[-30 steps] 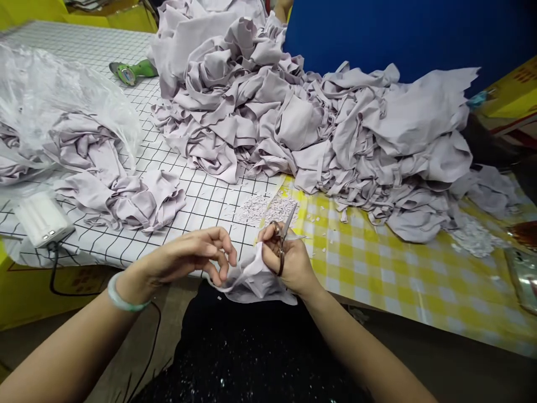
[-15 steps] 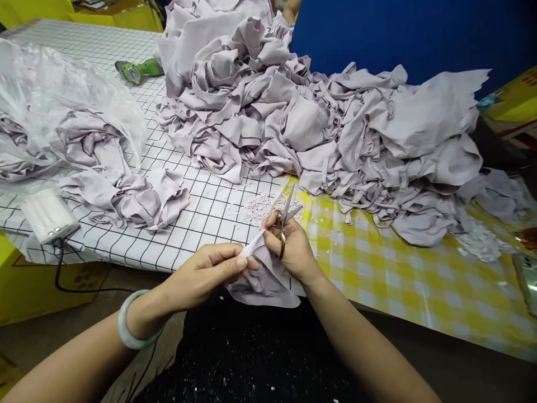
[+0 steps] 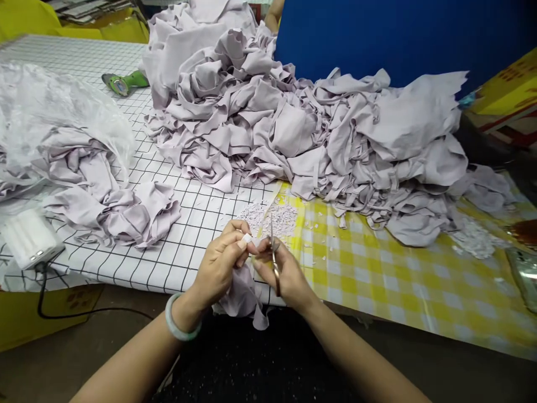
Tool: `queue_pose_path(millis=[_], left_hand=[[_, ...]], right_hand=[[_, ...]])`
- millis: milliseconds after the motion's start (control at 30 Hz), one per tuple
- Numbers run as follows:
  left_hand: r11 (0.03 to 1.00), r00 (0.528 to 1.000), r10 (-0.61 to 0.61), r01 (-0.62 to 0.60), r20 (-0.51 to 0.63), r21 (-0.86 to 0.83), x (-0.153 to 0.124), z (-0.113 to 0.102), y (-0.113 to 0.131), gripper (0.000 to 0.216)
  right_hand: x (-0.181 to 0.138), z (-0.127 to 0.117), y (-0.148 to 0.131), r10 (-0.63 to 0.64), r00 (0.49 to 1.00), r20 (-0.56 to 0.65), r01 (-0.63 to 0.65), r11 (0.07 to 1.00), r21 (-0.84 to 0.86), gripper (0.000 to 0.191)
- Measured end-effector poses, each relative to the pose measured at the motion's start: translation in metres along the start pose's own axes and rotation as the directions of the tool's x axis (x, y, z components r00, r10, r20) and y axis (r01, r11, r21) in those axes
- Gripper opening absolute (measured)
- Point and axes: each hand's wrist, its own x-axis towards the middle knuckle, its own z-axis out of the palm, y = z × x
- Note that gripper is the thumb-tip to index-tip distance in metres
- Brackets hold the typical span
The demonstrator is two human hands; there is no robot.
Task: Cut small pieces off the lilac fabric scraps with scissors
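Cloth piece (image 3: 239, 294): on the near side of the clippings (image 3: 279, 218), past the edge of the desk (image 3: 193, 229). No longer stretched between both hands as half a second ago; now bunched beneath the left, with a loose tail dangling lowest.
Edge in the fingertips: brought up closer to the clippings; probably a different stretch, now held for close handling beside the scissors (image 3: 274, 254). No cut visible at this instant.
Left hand (image 3: 220, 263): just left of the clippings and nearer the body, higher than before and drawn in close to the right. Thumb uppermost, fingers closed in a pinch on the pale edge, forearm slanting inward.
Right hand (image 3: 289, 280): directly on the near side of the clippings, fingers curled around the scissors (cannot tell whether also pinching the cloth). Forearm reaching in from the near right.
Scissors: swung more upright than before, blades directed toward the clippings.
Fabric heap (image 3: 251, 129): beyond the clippings, spreading to both sides, well apart from both hands.
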Motion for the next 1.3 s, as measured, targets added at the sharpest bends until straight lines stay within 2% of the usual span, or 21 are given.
queue_pose_path(millis=[33, 100, 200, 667, 1033, 1300], left_hand=[[0.999, 0.999, 0.035, -0.035, 0.009, 0.027, 0.002, 0.001, -0.002, 0.03], [0.992, 0.993, 0.109, -0.111, 0.043, 0.065, 0.006, 0.002, -0.004, 0.028], [0.976, 0.979, 0.187, -0.195, 0.083, 0.093, 0.011, 0.004, -0.006, 0.029], [0.98, 0.974, 0.18, -0.189, 0.135, 0.056, 0.016, 0.005, -0.013, 0.029], [0.958, 0.941, 0.287, -0.285, 0.178, -0.036, 0.017, 0.009, -0.016, 0.027], [0.957, 0.936, 0.29, -0.285, 0.198, -0.052, 0.02, 0.014, -0.017, 0.028]], right_hand=[[0.002, -0.013, -0.004, -0.054, 0.998, -0.023, 0.05, 0.988, -0.147, 0.032], [0.005, -0.032, -0.013, -0.169, 0.985, -0.008, 0.153, 0.906, -0.394, 0.033], [0.008, -0.044, -0.021, -0.259, 0.963, 0.076, 0.258, 0.799, -0.544, 0.037], [0.013, -0.049, -0.018, -0.33, 0.933, 0.141, 0.345, 0.717, -0.606, 0.045], [0.008, -0.048, -0.022, -0.334, 0.934, 0.128, 0.335, 0.692, -0.639, 0.047], [0.003, -0.051, -0.013, -0.372, 0.925, 0.073, 0.322, 0.669, -0.67, 0.045]])
